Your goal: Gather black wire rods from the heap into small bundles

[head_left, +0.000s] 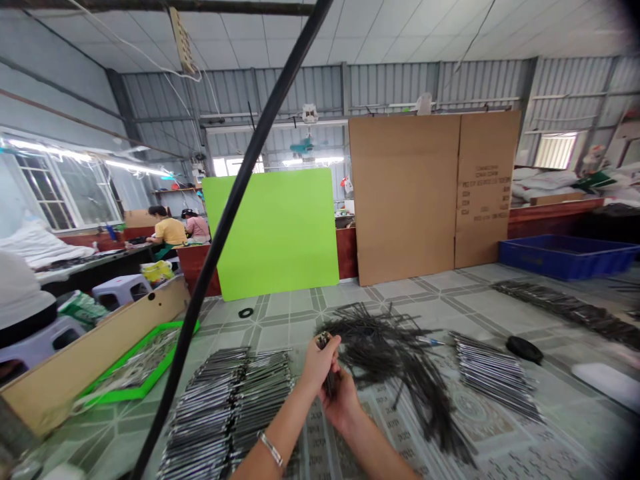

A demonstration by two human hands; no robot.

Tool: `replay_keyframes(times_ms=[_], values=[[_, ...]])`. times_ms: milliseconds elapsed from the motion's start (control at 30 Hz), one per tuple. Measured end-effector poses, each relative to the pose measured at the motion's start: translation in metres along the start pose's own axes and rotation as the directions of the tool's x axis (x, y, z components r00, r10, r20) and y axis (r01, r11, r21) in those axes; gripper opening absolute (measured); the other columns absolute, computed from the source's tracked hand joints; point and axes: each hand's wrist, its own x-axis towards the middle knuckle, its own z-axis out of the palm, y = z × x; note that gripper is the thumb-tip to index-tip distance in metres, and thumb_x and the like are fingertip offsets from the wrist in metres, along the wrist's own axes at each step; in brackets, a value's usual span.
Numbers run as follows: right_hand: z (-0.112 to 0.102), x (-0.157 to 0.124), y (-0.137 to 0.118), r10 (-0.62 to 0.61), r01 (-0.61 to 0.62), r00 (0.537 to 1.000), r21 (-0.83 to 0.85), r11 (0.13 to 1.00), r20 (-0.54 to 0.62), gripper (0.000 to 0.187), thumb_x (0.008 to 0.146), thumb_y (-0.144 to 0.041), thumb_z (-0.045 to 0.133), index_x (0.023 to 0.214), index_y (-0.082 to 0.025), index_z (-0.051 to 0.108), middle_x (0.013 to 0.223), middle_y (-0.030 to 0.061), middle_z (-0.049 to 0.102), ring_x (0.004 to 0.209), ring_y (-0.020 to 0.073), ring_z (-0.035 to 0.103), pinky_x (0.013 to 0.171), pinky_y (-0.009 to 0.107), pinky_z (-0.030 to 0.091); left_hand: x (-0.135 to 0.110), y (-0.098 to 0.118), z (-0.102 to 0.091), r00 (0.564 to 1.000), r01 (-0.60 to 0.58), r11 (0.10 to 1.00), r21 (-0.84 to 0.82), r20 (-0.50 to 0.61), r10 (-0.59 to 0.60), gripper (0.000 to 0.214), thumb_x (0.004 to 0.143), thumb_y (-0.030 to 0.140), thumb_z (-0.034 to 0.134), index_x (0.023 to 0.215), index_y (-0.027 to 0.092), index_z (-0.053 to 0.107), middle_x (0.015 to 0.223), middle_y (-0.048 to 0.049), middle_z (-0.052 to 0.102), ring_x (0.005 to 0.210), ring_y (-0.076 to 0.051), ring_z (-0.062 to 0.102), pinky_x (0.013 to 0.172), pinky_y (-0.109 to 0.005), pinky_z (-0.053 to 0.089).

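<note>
In the middle of the head view my left hand (319, 363) and my right hand (342, 399) are closed together around a small dark bundle of thin sticks (330, 385). Fingers cover most of it, so its exact kind is hidden. Just beyond my right hand lies a loose, tangled heap of thin black strips (367, 337), with more strips (433, 400) trailing toward the right front. To the left of my left hand, long thin shiny rods lie side by side in two columns, a nearer one (263, 387) and a farther one (205, 407).
Another row of shiny rods (493, 373) lies right, beside a black tape-like roll (524, 349). A thick black bar (235, 193) crosses the view diagonally. Also around are a green tray (140, 393), green board (275, 233), cardboard (407, 200) and blue bin (565, 257). People sit at left.
</note>
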Motion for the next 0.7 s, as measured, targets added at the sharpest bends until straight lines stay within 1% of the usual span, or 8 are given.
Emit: replay_keyframes(times_ms=[67,167,300,367,467,633,700], values=[[0.003,-0.002,-0.001,0.017,-0.016,1.0,0.038,0.999,-0.014,0.017,0.074,-0.015,0.045,0.059,-0.017,0.052,0.051,-0.0027,0.062,0.044,0.0106,0.057,0.042,0.019,0.045,-0.001,0.001,0.0,1.0,-0.021,1.0,0.002,0.021,0.021,0.041,0.061,0.05,0.063,0.053,0.02,0.037,0.035,0.01,0.034,0.028,-0.006,0.036,0.035,-0.019,0.028],[0.004,-0.003,-0.002,0.021,-0.02,1.0,0.052,0.998,-0.012,0.024,0.078,-0.014,0.04,0.058,-0.017,0.052,0.052,-0.0015,0.063,0.044,0.0109,0.058,0.041,0.019,0.045,-0.003,0.003,-0.001,0.997,-0.059,0.998,0.016,0.053,0.058,0.04,0.061,0.05,0.064,0.054,0.02,0.038,0.038,0.0099,0.035,0.03,-0.006,0.038,0.035,-0.019,0.027],[0.002,-0.001,0.0,0.027,-0.026,1.0,0.042,0.999,-0.003,0.03,0.082,-0.014,0.036,0.056,-0.016,0.051,0.051,-0.0004,0.062,0.042,0.0105,0.057,0.04,0.019,0.045,-0.005,0.005,0.0,0.995,-0.086,0.996,0.035,0.062,0.084,0.042,0.062,0.051,0.063,0.052,0.019,0.038,0.038,0.0101,0.033,0.029,-0.004,0.033,0.032,-0.018,0.021],[0.001,-0.001,0.0,0.022,-0.022,1.0,0.044,0.999,0.003,0.031,0.082,-0.015,0.036,0.056,-0.016,0.051,0.05,-0.0006,0.062,0.041,0.0105,0.056,0.039,0.018,0.045,-0.005,0.005,0.0,0.994,-0.091,0.995,0.029,0.064,0.089,0.043,0.062,0.052,0.063,0.052,0.019,0.037,0.038,0.0101,0.033,0.029,-0.004,0.032,0.032,-0.017,0.022],[0.001,-0.001,0.0,0.011,-0.012,1.0,0.044,0.999,0.012,0.029,0.081,-0.015,0.037,0.057,-0.016,0.052,0.05,-0.0006,0.062,0.042,0.0106,0.056,0.04,0.019,0.045,-0.005,0.006,0.0,0.993,-0.099,0.995,0.02,0.069,0.097,0.044,0.061,0.053,0.063,0.053,0.019,0.037,0.038,0.0102,0.033,0.029,-0.004,0.032,0.032,-0.017,0.022],[0.002,-0.001,-0.002,0.009,-0.009,1.0,0.018,1.0,-0.025,0.021,0.08,-0.016,0.042,0.063,-0.016,0.056,0.054,-0.0011,0.064,0.045,0.0106,0.058,0.042,0.019,0.047,-0.003,0.011,0.001,0.992,-0.1,0.995,0.014,0.078,0.099,0.045,0.061,0.055,0.063,0.055,0.019,0.037,0.038,0.0106,0.034,0.028,-0.004,0.031,0.031,-0.017,0.022],[0.002,0.0,-0.002,-0.02,0.02,1.0,-0.024,1.0,0.005,0.019,0.079,-0.017,0.044,0.064,-0.017,0.056,0.056,-0.0019,0.064,0.047,0.0101,0.059,0.044,0.018,0.048,-0.002,0.013,0.0,0.992,-0.098,0.995,0.014,0.087,0.096,0.045,0.061,0.055,0.063,0.056,0.019,0.037,0.038,0.0105,0.034,0.029,-0.004,0.032,0.031,-0.017,0.023]])
